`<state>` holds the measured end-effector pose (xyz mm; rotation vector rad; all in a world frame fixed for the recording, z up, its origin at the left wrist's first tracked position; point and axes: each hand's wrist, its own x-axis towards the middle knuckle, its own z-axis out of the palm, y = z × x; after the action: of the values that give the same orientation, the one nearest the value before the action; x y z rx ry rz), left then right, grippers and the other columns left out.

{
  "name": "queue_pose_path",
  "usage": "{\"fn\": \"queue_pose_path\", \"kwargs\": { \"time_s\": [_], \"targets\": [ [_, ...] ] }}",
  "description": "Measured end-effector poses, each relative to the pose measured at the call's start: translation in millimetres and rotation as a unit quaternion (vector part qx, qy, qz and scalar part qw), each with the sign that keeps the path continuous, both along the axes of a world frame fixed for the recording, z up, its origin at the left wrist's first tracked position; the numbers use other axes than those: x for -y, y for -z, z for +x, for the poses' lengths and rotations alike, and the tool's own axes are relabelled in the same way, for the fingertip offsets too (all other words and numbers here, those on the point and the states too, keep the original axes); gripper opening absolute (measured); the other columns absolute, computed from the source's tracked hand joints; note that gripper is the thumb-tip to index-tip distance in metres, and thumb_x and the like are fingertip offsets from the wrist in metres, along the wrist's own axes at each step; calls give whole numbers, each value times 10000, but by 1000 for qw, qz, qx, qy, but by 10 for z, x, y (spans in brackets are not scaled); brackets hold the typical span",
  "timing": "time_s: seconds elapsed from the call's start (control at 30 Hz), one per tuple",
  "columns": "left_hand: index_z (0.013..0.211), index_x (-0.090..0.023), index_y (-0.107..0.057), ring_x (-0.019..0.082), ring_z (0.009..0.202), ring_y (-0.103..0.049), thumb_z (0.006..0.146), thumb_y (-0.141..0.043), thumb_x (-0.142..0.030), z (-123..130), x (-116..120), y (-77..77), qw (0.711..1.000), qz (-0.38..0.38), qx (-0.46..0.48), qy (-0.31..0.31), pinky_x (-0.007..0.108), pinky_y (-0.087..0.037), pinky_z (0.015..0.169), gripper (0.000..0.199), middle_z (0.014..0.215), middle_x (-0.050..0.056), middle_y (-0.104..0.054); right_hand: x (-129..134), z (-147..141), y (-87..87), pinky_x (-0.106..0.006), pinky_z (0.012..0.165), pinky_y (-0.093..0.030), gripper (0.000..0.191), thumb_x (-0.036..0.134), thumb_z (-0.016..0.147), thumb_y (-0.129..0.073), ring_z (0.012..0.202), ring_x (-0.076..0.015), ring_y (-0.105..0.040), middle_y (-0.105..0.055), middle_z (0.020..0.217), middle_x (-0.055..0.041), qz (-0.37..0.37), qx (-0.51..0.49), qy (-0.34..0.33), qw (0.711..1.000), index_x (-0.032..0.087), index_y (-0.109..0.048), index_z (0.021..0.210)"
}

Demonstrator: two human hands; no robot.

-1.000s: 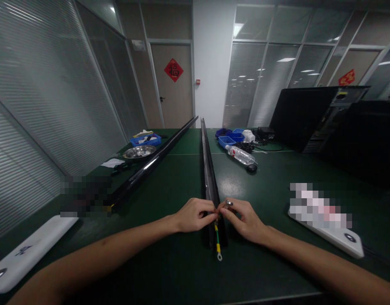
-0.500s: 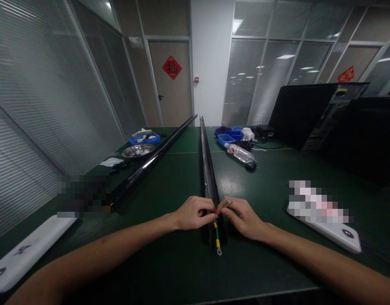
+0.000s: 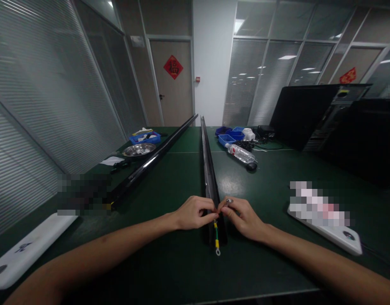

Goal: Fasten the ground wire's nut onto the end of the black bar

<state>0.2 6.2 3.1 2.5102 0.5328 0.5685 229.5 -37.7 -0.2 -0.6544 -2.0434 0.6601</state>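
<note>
A long black channel-shaped bar (image 3: 208, 169) runs away from me along the middle of the green table (image 3: 169, 186). Over its near end, my left hand (image 3: 196, 213) and my right hand (image 3: 238, 214) meet, both with thumb and forefinger pinched together. What lies between the fingertips is too small and hidden to make out. Just below them, a short green wire (image 3: 216, 235) with yellow sleeves hangs over the bar's end, a metal ring terminal at its tip. My right hand wears a ring.
A second black bar (image 3: 150, 163) lies slantwise at left, beside a metal bowl (image 3: 139, 149) and a blue tray (image 3: 147, 139). To the right are a plastic bottle (image 3: 241, 154), blue bins (image 3: 227, 139), a white device (image 3: 338, 233) and black equipment (image 3: 303, 112). Another white device (image 3: 32, 245) is near left.
The ring end of the green wire has shifted very slightly left. Both hands keep the same pinched pose, and the whole view has moved a little.
</note>
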Motion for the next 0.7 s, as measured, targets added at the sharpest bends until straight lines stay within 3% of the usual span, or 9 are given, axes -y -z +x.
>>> {"fn": "queue_pose_path", "kwargs": {
  "time_s": [0.37, 0.7],
  "targets": [
    [840, -147, -635, 108, 654, -528, 1042, -512, -274, 4, 1, 14, 1000, 19, 0, 1, 213, -380, 641, 268, 789, -1, -560, 3, -5, 46, -291, 727, -518, 225, 301, 1064, -540, 758, -181, -664, -697, 848, -47, -12, 20, 35, 999, 168, -697, 972],
    [829, -141, -652, 92, 598, -476, 1008, -575, -312, 12, 22, -27, 1000, 4, 3, -6, 211, -341, 581, 259, 781, -4, -575, -23, 23, 22, -300, 767, -539, 269, 308, 1085, -498, 801, -185, -679, -708, 896, -64, 4, 8, -2, 1000, 174, -707, 980]
  ]
}}
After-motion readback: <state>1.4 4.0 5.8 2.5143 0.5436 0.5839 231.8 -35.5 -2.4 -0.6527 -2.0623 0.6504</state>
